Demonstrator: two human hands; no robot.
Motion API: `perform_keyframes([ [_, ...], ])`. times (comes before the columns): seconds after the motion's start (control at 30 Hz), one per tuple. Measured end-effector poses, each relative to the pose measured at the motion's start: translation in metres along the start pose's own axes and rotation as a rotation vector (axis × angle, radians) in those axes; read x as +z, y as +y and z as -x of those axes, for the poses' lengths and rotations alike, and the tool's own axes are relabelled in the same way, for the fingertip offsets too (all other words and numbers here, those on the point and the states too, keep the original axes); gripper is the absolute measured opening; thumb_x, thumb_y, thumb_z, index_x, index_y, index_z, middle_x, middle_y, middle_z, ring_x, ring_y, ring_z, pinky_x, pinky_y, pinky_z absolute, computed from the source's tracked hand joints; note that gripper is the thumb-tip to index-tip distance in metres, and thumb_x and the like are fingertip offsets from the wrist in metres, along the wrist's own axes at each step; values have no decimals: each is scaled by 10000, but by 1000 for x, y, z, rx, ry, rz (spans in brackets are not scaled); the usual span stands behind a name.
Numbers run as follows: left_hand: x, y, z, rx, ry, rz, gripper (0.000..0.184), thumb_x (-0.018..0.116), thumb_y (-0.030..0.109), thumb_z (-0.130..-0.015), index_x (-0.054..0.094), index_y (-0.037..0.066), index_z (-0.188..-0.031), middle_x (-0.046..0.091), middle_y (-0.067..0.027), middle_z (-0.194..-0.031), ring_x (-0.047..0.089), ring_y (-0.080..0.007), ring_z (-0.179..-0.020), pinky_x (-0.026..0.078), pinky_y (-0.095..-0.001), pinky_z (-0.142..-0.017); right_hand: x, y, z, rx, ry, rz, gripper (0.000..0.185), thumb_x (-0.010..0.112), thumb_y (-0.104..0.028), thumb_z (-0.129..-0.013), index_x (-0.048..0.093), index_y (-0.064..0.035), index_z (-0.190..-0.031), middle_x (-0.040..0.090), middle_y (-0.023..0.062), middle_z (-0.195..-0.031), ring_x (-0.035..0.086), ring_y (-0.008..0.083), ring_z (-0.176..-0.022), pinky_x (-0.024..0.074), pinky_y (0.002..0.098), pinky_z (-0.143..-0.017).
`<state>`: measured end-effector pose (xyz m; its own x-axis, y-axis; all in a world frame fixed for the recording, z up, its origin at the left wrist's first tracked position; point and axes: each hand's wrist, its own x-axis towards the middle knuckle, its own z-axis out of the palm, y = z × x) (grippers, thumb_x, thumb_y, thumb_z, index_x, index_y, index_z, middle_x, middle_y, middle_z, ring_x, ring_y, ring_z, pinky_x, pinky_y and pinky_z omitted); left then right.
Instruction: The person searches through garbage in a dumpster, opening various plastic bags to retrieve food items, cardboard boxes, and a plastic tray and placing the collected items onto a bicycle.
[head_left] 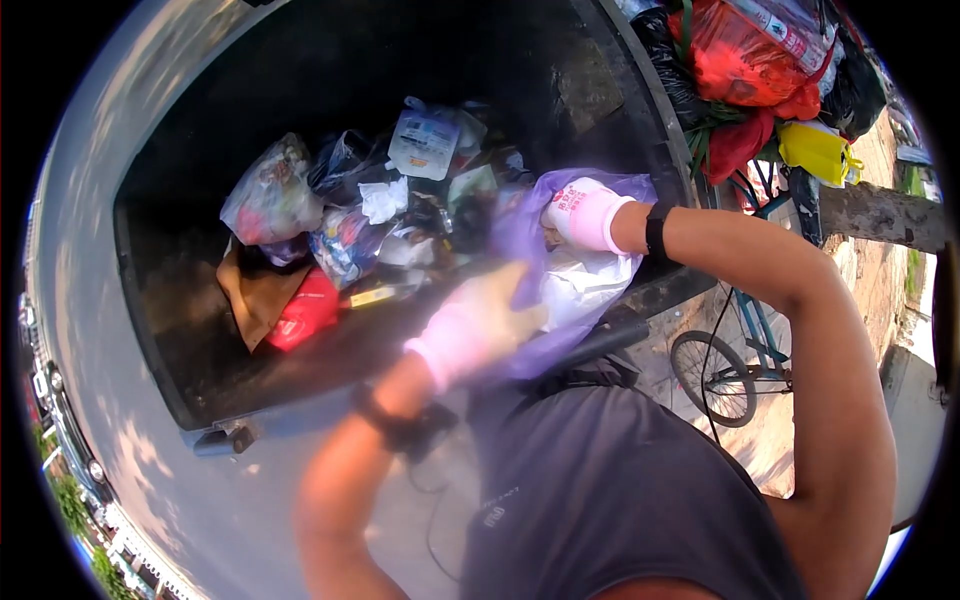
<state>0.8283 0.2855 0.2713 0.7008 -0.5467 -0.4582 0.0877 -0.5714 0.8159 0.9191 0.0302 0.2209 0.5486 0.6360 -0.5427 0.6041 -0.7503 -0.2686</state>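
Note:
A thin purple plastic bag is spread at the near right of a large dark bin, its mouth open. White crumpled material shows inside it. My left hand, in a pink and white glove smeared by motion, is closed on the left edge of the bag. My right hand, gloved the same way with red print on the back, reaches into the bag's mouth. Its fingers curl downward, and what they hold is hidden.
The bin's rim surrounds loose rubbish: a knotted clear bag, a red bag, brown sheet material and a printed plastic container. At right, stuffed red bags and a yellow bag hang above a bicycle wheel.

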Motion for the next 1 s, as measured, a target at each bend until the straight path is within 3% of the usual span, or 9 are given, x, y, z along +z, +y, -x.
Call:
perform_keyframes([
  [0.17,-3,13,-4,-139,-40,-3,499,707,335,-929,677,1,-1298,734,-286,-1142,706,-451,-1098,545,-476,-952,-66,-20,27,131,-106,3,260,716,-338,-940,796,-121,-1059,773,153,-951,750,366,-900,575,459,-792],
  [0.27,-7,10,-13,-190,-61,-21,467,701,339,-936,715,-18,-1235,740,-293,-1135,713,-449,-1088,547,-466,-959,-105,-10,68,39,163,-130,212,717,-237,-848,761,-34,-891,717,200,-827,709,401,-785,569,435,-702],
  [0.37,-17,13,-14,-214,-111,-6,453,696,339,-941,732,-37,-1191,743,-291,-1151,715,-439,-1106,547,-463,-976,-141,-13,89,326,373,-980,224,723,-195,-948,719,27,-975,678,30,-718,673,98,-641,522,292,-606],
  [0.5,-14,18,-15,-210,-103,-26,432,687,326,-943,742,-31,-1181,745,-286,-1149,709,-433,-1144,541,-474,-999,-140,62,63,182,555,-1608,519,709,-291,-1049,577,-4,-1461,688,100,-1358,735,188,-1063,585,297,-843],
  [0.57,-17,19,-16,-219,-108,-24,413,687,322,-946,753,-8,-1186,754,-275,-1131,710,-433,-1148,543,-464,-993,-127,51,61,78,357,-1507,706,663,-202,-1072,359,-64,-1694,503,129,-1645,659,255,-1328,570,365,-1010],
  [0.7,-29,11,-18,-249,-199,75,381,678,309,-948,764,17,-1176,780,-217,-1031,764,-355,-984,575,-430,-873,-104,-57,76,-132,117,-562,943,833,-239,-834,394,42,-1620,466,300,-1633,533,379,-1486,442,434,-1209],
  [0.77,-36,10,-24,-298,-297,128,362,670,299,-947,768,25,-1163,786,-180,-965,776,-297,-880,584,-409,-803,-79,-82,74,-87,89,-520,834,803,-305,-838,492,52,-1524,609,332,-1447,599,494,-1337,500,487,-1125],
  [0.87,-56,12,-21,-229,-434,212,360,661,297,-945,762,22,-1155,771,-137,-892,756,-228,-779,580,-388,-741,-68,-104,78,224,-25,-644,513,761,-251,-895,669,-17,-1343,747,252,-1080,710,466,-1002,563,505,-874],
  [1.0,-108,-27,-32,26,-541,335,496,626,415,-997,702,74,-1348,792,-123,-1050,767,-204,-868,600,-357,-804,-24,-124,103,343,336,-407,313,763,-178,-912,752,-9,-1176,754,225,-1031,725,429,-940,568,476,-829],
])
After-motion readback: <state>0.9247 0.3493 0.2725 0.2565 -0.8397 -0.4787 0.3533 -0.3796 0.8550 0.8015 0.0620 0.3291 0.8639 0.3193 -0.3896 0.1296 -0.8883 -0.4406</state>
